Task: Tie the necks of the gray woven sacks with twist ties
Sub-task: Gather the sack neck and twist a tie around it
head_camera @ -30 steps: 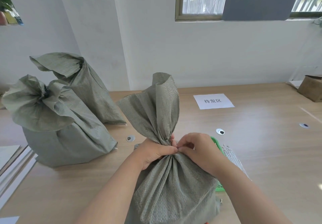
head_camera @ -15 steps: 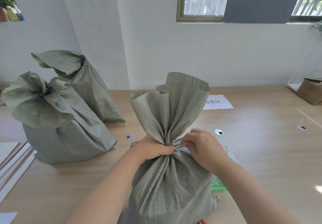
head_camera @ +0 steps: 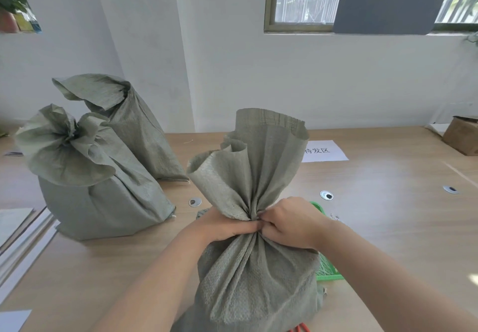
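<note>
A gray woven sack (head_camera: pixel 256 277) stands upright on the wooden table (head_camera: pixel 388 218) right in front of me, its neck gathered and its mouth fanned out above. My left hand (head_camera: pixel 219 225) grips the bunched neck from the left. My right hand (head_camera: pixel 289 221) pinches at the neck from the right, fingertips meeting the left thumb. A twist tie there is hidden by my fingers. A green tray (head_camera: pixel 328 269) of ties peeks out behind the sack on the right.
Two more gray sacks stand at the left: a front sack (head_camera: pixel 93 184) with a bunched neck and a rear sack (head_camera: pixel 134 124) leaning near the wall. A white paper label (head_camera: pixel 323 150), a cardboard box (head_camera: pixel 463 135) and flat boards (head_camera: pixel 18 230) lie around the table.
The sack's mouth has spread wider and turned toward me. Both hands stay at the neck, with the right hand's fingers shifting closer to the left thumb.
</note>
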